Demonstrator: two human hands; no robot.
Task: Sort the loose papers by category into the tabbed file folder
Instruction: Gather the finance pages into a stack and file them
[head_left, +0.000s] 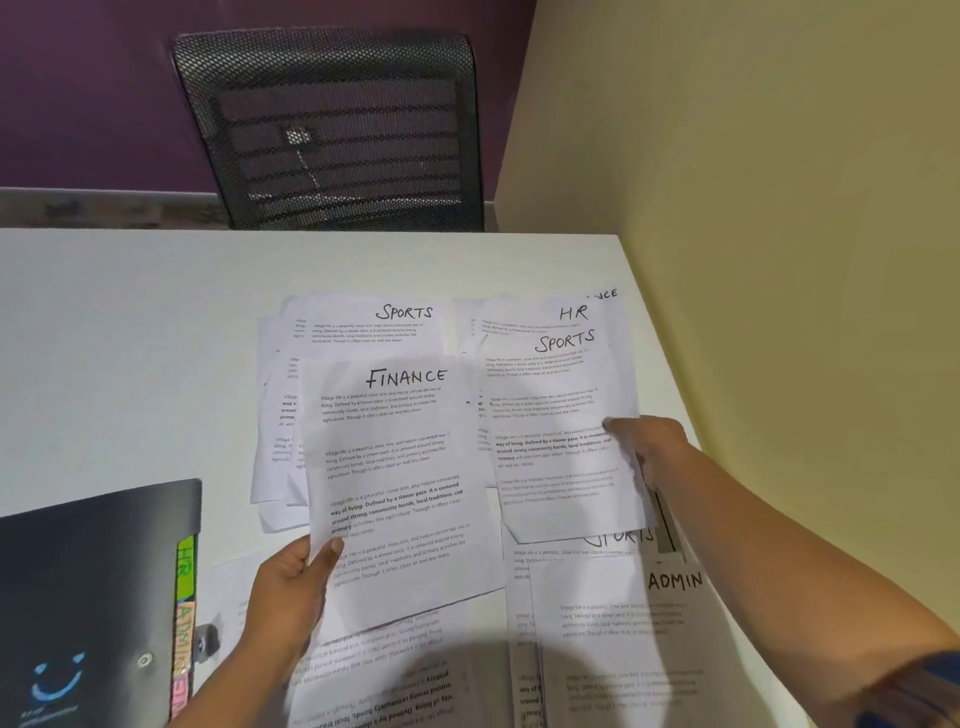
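Observation:
My left hand (291, 587) pinches the lower left edge of a sheet headed FINANCE (400, 467), lifted above the pile. My right hand (649, 447) grips the right edge of a sheet headed SPORTS (561, 431). Beneath them lie more loose sheets: one headed SPORTS (374, 322) at the back, one headed HR (571, 312) behind the held SPORTS sheet, and one headed ADMIN (623, 623) at the near right. The dark tabbed file folder (93, 582) lies closed at the near left, with coloured tabs (184, 608) reading HR and ADMIN along its right edge.
The white table (130, 338) runs to a yellow wall on the right. A black mesh chair (332, 130) stands behind the far table edge. Upside-down printed sheets (384, 675) lie near me at the front.

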